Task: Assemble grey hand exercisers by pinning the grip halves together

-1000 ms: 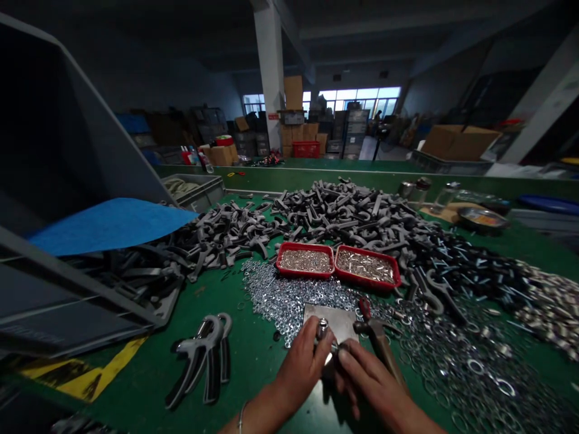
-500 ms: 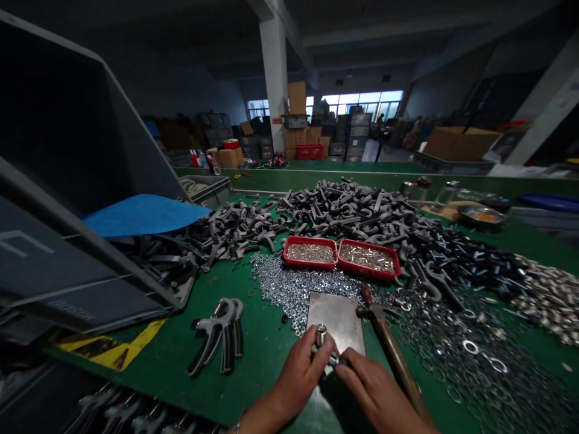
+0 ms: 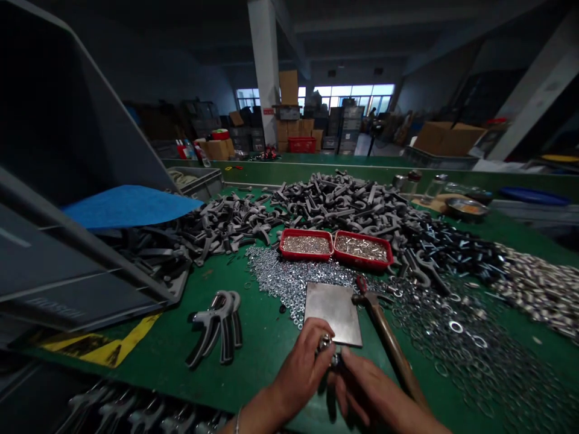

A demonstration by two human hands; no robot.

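Above the near edge of the steel plate (image 3: 333, 310), both hands meet at small parts. My left hand (image 3: 301, 367) is closed around a shiny metal piece (image 3: 324, 342), round-ended and partly covered by the fingers. My right hand (image 3: 371, 386) pinches a small dark piece with a metal end (image 3: 335, 360) right beside it; whether the two pieces are joined, I cannot tell. To the left, a pair of assembled hand grips (image 3: 219, 328) with grey and black handles lies on the green table. A hammer (image 3: 391, 346) with a wooden handle lies right of the plate.
Two red trays (image 3: 332, 246) of small metal pieces stand behind a spread of small nuts (image 3: 280, 277). Grey handles (image 3: 335, 202) are heaped farther back. Loose rings (image 3: 456, 343) cover the right side. A large grey crate (image 3: 85, 265) tilts at the left.
The view has shifted slightly. Both hands have drawn a little nearer, off the plate's middle. The metal piece in my left hand has tilted, and my right fingers have curled underneath.
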